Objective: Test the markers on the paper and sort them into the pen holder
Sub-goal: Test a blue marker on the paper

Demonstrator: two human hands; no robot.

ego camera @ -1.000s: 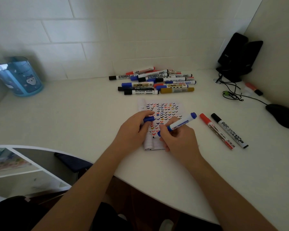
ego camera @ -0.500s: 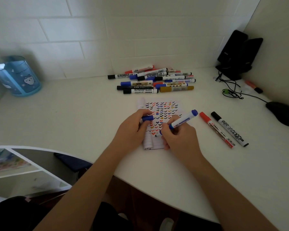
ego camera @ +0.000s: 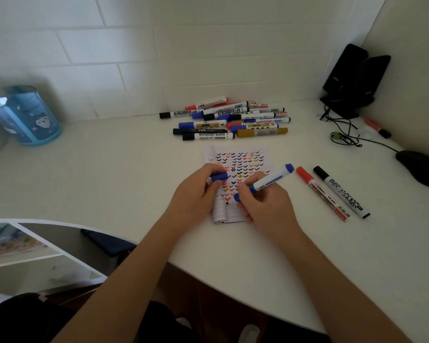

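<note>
Partly covered paper, left hand pinching blue cap, right hand gripping part-hidden marker

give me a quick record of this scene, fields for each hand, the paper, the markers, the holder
left hand: pinches the blue cap, rests on the paper
right hand: grips the uncapped blue marker, tip down at the paper
paper: rows of coloured ticks, partly under both hands
pile: capped markers heaped at the back
set aside: red marker and black marker, capped, side by side right of the paper
pen holder: blue, far left, no markers seen sticking out
</note>
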